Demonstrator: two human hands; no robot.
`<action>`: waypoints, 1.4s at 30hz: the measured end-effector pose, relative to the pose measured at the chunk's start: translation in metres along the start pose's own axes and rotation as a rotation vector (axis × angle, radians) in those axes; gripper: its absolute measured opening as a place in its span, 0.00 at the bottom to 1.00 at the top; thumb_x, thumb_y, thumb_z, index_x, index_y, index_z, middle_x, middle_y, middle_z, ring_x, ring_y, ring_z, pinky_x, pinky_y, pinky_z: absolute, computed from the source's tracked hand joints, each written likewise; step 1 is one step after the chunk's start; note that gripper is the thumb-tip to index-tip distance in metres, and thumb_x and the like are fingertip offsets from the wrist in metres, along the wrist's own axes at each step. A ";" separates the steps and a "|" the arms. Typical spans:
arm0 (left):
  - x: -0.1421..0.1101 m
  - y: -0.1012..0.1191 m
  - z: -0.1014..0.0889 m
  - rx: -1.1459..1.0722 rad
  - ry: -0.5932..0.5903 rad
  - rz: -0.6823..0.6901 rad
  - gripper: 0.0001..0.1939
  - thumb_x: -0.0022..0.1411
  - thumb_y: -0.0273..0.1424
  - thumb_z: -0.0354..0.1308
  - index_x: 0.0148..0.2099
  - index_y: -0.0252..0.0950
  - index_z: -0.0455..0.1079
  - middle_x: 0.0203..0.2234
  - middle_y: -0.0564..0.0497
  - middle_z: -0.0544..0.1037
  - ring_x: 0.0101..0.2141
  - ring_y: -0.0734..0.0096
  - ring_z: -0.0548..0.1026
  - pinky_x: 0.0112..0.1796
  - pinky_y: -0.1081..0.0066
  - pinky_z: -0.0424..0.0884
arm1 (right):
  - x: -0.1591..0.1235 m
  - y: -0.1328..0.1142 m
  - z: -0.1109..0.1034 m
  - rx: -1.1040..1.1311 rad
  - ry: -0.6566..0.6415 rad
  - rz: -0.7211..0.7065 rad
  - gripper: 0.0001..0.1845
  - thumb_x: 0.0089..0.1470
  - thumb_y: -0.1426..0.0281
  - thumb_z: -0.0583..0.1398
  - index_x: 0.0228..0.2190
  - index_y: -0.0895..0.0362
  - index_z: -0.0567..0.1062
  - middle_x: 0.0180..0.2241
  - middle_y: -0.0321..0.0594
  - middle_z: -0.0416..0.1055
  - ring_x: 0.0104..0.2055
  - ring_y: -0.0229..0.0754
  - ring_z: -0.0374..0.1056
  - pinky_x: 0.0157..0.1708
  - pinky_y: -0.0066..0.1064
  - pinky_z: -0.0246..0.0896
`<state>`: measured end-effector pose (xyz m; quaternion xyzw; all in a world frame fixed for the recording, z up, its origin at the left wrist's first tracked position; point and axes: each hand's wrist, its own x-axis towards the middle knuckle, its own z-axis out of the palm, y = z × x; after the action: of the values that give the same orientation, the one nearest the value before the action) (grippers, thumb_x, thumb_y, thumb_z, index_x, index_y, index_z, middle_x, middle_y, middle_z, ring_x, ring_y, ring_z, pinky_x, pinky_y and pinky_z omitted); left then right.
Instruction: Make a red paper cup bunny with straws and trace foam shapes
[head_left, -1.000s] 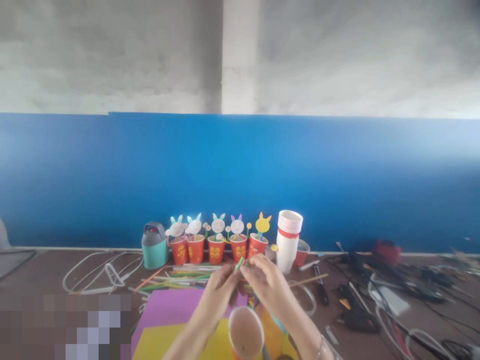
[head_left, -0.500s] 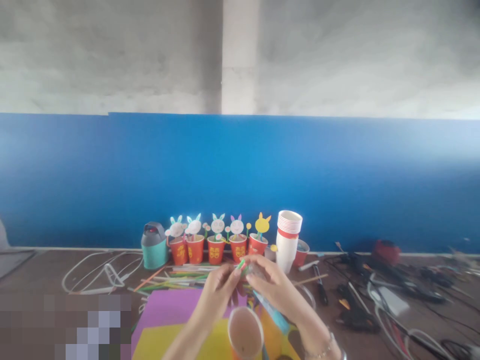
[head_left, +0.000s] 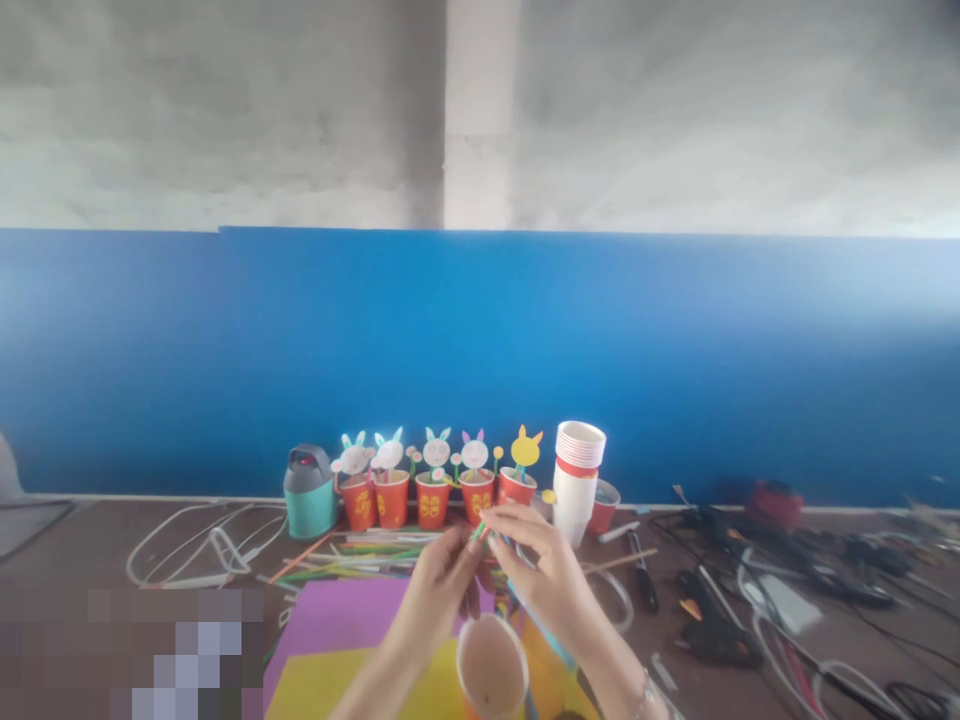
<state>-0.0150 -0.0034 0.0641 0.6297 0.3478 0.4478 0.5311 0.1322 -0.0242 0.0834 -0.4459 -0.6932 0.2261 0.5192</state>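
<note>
My left hand [head_left: 441, 575] pinches a small thin green piece [head_left: 480, 530] with a bit of red beside it. My right hand [head_left: 534, 555] meets it there, thumb and fingers closed on the same piece; what kind of piece it is stays too small and blurred to tell. Just below the hands stands a paper cup [head_left: 492, 668], its open mouth towards me. Under my right forearm a light-blue strip [head_left: 559, 648] shows in part. Yellow [head_left: 375, 680] and purple [head_left: 345, 612] paper sheets lie under my left forearm.
Behind the hands is a row of red cups [head_left: 433, 503] with paper animal heads on them. A stack of white cups [head_left: 576, 500] stands to the right, a teal device [head_left: 310, 500] to the left. Loose coloured sticks [head_left: 360, 560], cables [head_left: 757, 610] and a glue gun [head_left: 712, 630] lie around.
My right hand has shifted slightly left and turned, its fingers closer over the small piece. The light-blue strip is now more covered by my right forearm. My left hand has hardly moved.
</note>
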 end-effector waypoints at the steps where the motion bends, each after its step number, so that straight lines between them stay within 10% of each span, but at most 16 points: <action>1: 0.000 -0.001 0.000 0.001 -0.004 0.005 0.25 0.59 0.53 0.50 0.27 0.35 0.62 0.14 0.56 0.67 0.13 0.80 0.62 0.16 0.77 0.56 | 0.000 0.001 0.000 0.004 0.000 -0.009 0.14 0.56 0.69 0.58 0.43 0.52 0.78 0.48 0.45 0.72 0.51 0.47 0.67 0.52 0.40 0.63; 13: 0.000 -0.002 0.001 -0.050 -0.009 0.033 0.22 0.61 0.51 0.50 0.31 0.35 0.62 0.18 0.54 0.71 0.14 0.80 0.63 0.17 0.77 0.57 | 0.002 -0.007 -0.002 0.113 -0.002 0.077 0.17 0.55 0.63 0.59 0.45 0.53 0.76 0.47 0.45 0.73 0.51 0.48 0.67 0.51 0.40 0.61; 17: -0.002 0.003 -0.001 -0.071 0.035 0.056 0.23 0.60 0.52 0.51 0.29 0.35 0.61 0.17 0.56 0.69 0.14 0.81 0.61 0.18 0.77 0.55 | 0.006 0.000 -0.008 0.205 0.107 0.342 0.24 0.54 0.51 0.55 0.41 0.57 0.76 0.40 0.46 0.75 0.44 0.49 0.69 0.45 0.38 0.64; 21: -0.004 0.008 -0.003 -0.054 -0.029 0.048 0.22 0.60 0.51 0.51 0.30 0.35 0.63 0.18 0.55 0.70 0.15 0.82 0.58 0.18 0.77 0.52 | 0.004 0.009 -0.014 0.301 -0.065 0.556 0.23 0.53 0.51 0.55 0.35 0.57 0.78 0.33 0.43 0.74 0.37 0.45 0.69 0.32 0.33 0.64; 33: -0.014 0.021 -0.013 0.088 -0.350 -0.031 0.21 0.62 0.46 0.52 0.25 0.35 0.63 0.16 0.54 0.69 0.17 0.81 0.57 0.21 0.76 0.51 | 0.000 0.016 -0.027 0.505 -0.460 0.447 0.11 0.45 0.69 0.63 0.33 0.60 0.79 0.22 0.34 0.69 0.21 0.31 0.55 0.22 0.23 0.50; 42: -0.018 0.026 -0.011 0.315 -0.422 -0.075 0.20 0.58 0.46 0.56 0.25 0.34 0.67 0.19 0.53 0.72 0.23 0.70 0.71 0.27 0.74 0.62 | 0.000 0.009 -0.019 0.271 -0.223 0.456 0.18 0.41 0.74 0.60 0.38 0.56 0.80 0.25 0.34 0.73 0.24 0.35 0.63 0.26 0.26 0.59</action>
<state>-0.0331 -0.0209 0.0865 0.7706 0.3180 0.2270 0.5035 0.1536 -0.0220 0.0833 -0.4894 -0.5913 0.4750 0.4304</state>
